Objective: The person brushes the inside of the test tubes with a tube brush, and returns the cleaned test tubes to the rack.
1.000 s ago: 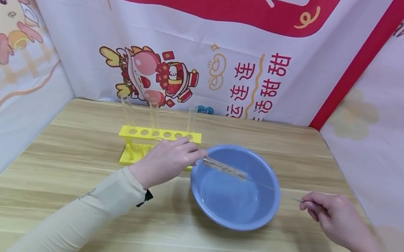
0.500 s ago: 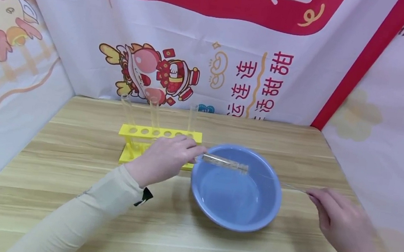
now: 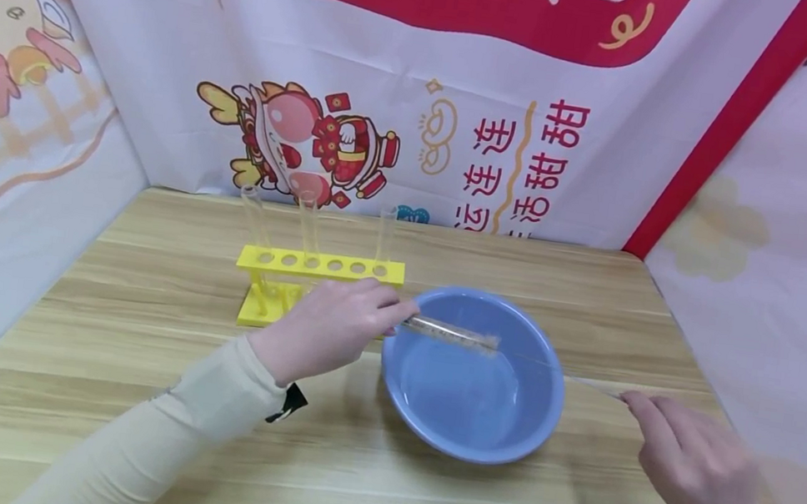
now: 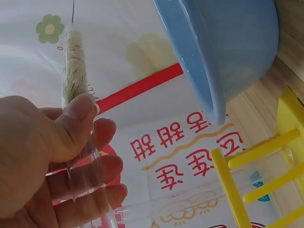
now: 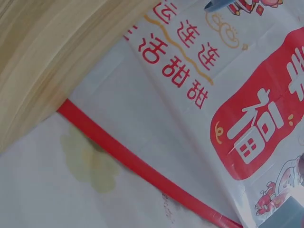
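Observation:
Over the basin, my left hand (image 3: 335, 319) grips a clear glass test tube (image 3: 439, 329), tilted with its mouth towards the right. In the left wrist view, thumb and fingers wrap round the tube. A test tube brush with pale bristles (image 4: 74, 66) sits inside the tube, some bristles at the mouth. My right hand (image 3: 698, 469) pinches the far end of the brush's thin wire handle (image 3: 594, 386), right of the basin. That hand does not appear in the right wrist view. Beneath the tube stands a blue plastic basin (image 3: 461, 398).
A yellow test tube rack (image 3: 322, 265) stands behind my left hand, partly hidden by it. Several clear tubes stand in it, including a left one (image 3: 253, 221) and a right one (image 3: 386, 237). Printed cloth walls (image 3: 515, 81) border the wooden table (image 3: 374, 492).
My right hand has shifted slightly to the right with the brush's wire handle. The tube's tilt has varied a little, and my left hand keeps its grip.

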The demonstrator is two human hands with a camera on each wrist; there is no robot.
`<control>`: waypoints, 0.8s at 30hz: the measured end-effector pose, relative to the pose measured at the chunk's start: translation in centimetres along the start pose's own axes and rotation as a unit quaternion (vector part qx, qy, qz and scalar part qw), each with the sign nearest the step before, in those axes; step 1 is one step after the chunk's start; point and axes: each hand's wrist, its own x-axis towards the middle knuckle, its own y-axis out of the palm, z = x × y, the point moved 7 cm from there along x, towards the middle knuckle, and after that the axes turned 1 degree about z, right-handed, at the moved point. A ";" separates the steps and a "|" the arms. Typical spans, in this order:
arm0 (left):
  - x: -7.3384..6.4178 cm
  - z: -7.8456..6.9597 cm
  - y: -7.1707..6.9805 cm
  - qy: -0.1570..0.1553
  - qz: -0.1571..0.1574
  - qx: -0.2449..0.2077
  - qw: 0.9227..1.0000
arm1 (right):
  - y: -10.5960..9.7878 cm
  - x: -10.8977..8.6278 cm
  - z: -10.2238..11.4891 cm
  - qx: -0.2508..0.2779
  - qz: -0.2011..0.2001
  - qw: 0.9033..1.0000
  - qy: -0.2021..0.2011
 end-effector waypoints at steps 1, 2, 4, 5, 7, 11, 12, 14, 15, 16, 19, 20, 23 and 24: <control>0.0 -0.1 0.0 0.002 -0.001 0.004 1.000 | 0.1 0.2 0.1 0.005 0.007 1.000 -0.002; 0.0 -0.2 0.1 0.003 -0.002 0.008 1.000 | 0.3 0.4 0.3 0.010 0.014 1.000 -0.004; 0.0 -0.4 0.2 0.006 -0.003 0.016 1.000 | 0.6 0.8 0.5 0.024 0.032 0.999 -0.007; 0.1 -0.5 0.2 0.008 -0.006 0.020 1.000 | 0.7 0.9 0.6 0.032 0.043 0.999 -0.007; 0.1 -0.6 0.2 0.009 -0.008 0.028 1.000 | 1.0 1.1 0.7 0.050 0.067 0.996 -0.004; 0.3 -1.0 0.2 0.018 -0.017 0.048 0.999 | 1.7 0.9 0.9 0.078 0.139 0.987 0.011; 0.4 -1.2 0.2 0.022 -0.020 0.054 0.998 | 2.0 0.8 0.9 0.085 0.152 0.985 0.017; 0.5 -1.5 0.2 0.028 -0.025 0.064 0.997 | 2.4 0.4 0.9 0.098 0.173 0.980 0.028; 0.6 -1.6 0.3 0.030 -0.027 0.067 0.997 | 2.6 0.2 0.9 0.105 0.178 0.978 0.033; 0.7 -1.7 0.3 0.032 -0.029 0.069 0.997 | 2.7 0.1 0.9 0.114 0.183 0.976 0.038; 0.9 -2.0 0.3 0.033 -0.032 0.070 0.996 | 3.2 -0.4 0.9 0.147 0.191 0.969 0.050; 1.0 -2.1 0.3 0.033 -0.032 0.068 0.997 | 3.3 -0.5 0.9 0.156 0.196 0.967 0.053; 1.1 -2.3 0.3 0.032 -0.030 0.061 0.997 | 3.7 -0.8 1.0 0.186 0.216 0.956 0.068; 1.1 -2.4 0.4 0.032 -0.029 0.060 0.997 | 3.9 -0.8 1.0 0.197 0.223 0.952 0.077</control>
